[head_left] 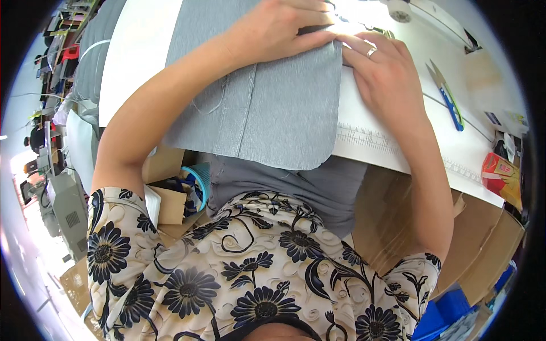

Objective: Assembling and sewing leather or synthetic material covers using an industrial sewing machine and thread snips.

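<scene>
Grey fabric (293, 108), with a stitched seam and loose threads, lies over the white worktop edge at the centre. My left hand (281, 31) rests on its upper part, fingers extended and thumb apart, beside brightly lit metal sewing-machine parts (372, 29) at the top. My right hand (381, 68), wearing a ring, has its fingertips closed at the fabric's upper right edge, close to my left thumb. The exact grip there is partly hidden by glare and fingers. Blue-handled scissors (452, 108) lie on the worktop to the right of my right hand.
A printed ruler scale (364, 137) runs along the worktop's front edge. A red-and-yellow package (497, 173) sits at the right end. Cardboard (478, 238) and blue bins (446, 310) are below. A turquoise basket (200, 184) and boxes sit below left; cluttered shelves line the far left.
</scene>
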Demonstrator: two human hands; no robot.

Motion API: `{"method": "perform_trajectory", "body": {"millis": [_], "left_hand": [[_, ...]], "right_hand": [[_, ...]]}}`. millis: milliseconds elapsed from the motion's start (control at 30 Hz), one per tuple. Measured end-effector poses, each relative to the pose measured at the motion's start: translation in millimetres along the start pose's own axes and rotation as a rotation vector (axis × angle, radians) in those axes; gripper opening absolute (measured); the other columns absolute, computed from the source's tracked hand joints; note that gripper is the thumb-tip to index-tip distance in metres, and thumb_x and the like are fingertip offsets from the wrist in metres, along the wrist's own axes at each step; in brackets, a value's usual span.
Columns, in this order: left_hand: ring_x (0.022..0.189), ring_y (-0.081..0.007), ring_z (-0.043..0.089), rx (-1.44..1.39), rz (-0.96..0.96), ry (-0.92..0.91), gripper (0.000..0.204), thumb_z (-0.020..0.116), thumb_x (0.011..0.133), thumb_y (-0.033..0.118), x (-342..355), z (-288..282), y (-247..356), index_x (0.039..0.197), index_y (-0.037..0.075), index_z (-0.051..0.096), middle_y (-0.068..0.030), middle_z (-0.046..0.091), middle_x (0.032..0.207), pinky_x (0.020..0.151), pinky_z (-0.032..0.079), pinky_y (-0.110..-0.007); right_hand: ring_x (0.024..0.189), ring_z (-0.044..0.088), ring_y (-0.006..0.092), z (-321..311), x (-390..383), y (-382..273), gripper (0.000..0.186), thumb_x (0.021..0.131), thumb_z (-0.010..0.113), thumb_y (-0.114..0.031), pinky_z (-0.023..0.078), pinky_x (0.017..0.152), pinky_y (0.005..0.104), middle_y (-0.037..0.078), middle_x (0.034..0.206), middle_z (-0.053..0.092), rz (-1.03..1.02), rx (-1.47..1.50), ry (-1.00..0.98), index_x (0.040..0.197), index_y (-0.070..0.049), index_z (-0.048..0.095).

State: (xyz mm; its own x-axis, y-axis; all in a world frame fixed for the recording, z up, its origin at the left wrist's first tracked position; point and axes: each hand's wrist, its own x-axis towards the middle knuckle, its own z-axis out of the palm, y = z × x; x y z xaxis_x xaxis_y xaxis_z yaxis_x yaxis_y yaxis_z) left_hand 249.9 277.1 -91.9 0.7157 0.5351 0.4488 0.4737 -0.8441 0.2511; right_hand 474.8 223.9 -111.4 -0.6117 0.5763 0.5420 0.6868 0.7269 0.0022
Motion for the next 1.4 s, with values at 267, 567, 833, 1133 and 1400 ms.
{"method": "perform_trajectory", "body": {"millis": [267, 567, 833, 1133, 1400], "left_hand": [[0.115, -0.0378, 0.061, -0.029, -0.001, -0.226, 0.041, 0.066, 0.089, 0.030, 7.7, 8.4, 14.0, 0.106, -0.007, 0.064, -0.0243, 0.064, 0.118, 0.097, 0.048, -0.044], [0.093, -0.0353, 0.065, 0.084, -0.197, -0.377, 0.037, 0.060, 0.086, 0.022, 21.6, 11.9, 36.4, 0.107, -0.008, 0.068, -0.0243, 0.067, 0.096, 0.085, 0.051, -0.042], [0.069, -0.0208, 0.065, -0.487, -0.329, -0.359, 0.037, 0.054, 0.084, 0.016, 16.3, -16.5, 14.9, 0.112, -0.003, 0.070, -0.0232, 0.070, 0.084, 0.065, 0.050, -0.033], [0.067, -0.0382, 0.062, 0.026, -0.287, -0.322, 0.032, 0.060, 0.085, 0.025, -4.3, 0.8, 50.7, 0.076, -0.005, 0.062, -0.0218, 0.060, 0.072, 0.064, 0.051, -0.047], [0.070, -0.0394, 0.062, -0.014, -0.291, -0.327, 0.033, 0.060, 0.084, 0.025, -9.2, 10.6, 43.6, 0.076, -0.007, 0.062, -0.0233, 0.060, 0.074, 0.068, 0.051, -0.047]], "right_hand": [[0.107, 0.060, 0.0275, 9.0, -29.4, 20.3, 0.027, 0.085, 0.061, -0.004, 0.047, 0.093, 0.0391, 0.007, 0.116, 0.063, 0.112, 0.165, -0.065, 0.110, -0.008, 0.069], [0.094, 0.061, 0.0281, -5.3, -16.4, 10.3, 0.025, 0.081, 0.062, -0.007, 0.048, 0.085, 0.0398, 0.010, 0.097, 0.064, 0.108, 0.200, -0.126, 0.104, -0.008, 0.072], [0.093, 0.061, 0.0267, -3.0, -10.2, 3.7, 0.021, 0.081, 0.061, -0.006, 0.049, 0.082, 0.0381, 0.011, 0.094, 0.063, 0.060, 0.157, -0.131, 0.099, -0.006, 0.072], [0.095, 0.061, 0.0228, 3.1, -17.8, -7.9, 0.029, 0.080, 0.061, -0.004, 0.049, 0.077, 0.0376, 0.003, 0.099, 0.063, 0.001, -0.082, -0.134, 0.107, -0.013, 0.069], [0.097, 0.061, 0.0212, 12.7, -24.4, -9.0, 0.029, 0.080, 0.061, -0.005, 0.049, 0.076, 0.0370, 0.002, 0.100, 0.063, 0.041, -0.143, -0.161, 0.106, -0.013, 0.069]]}}
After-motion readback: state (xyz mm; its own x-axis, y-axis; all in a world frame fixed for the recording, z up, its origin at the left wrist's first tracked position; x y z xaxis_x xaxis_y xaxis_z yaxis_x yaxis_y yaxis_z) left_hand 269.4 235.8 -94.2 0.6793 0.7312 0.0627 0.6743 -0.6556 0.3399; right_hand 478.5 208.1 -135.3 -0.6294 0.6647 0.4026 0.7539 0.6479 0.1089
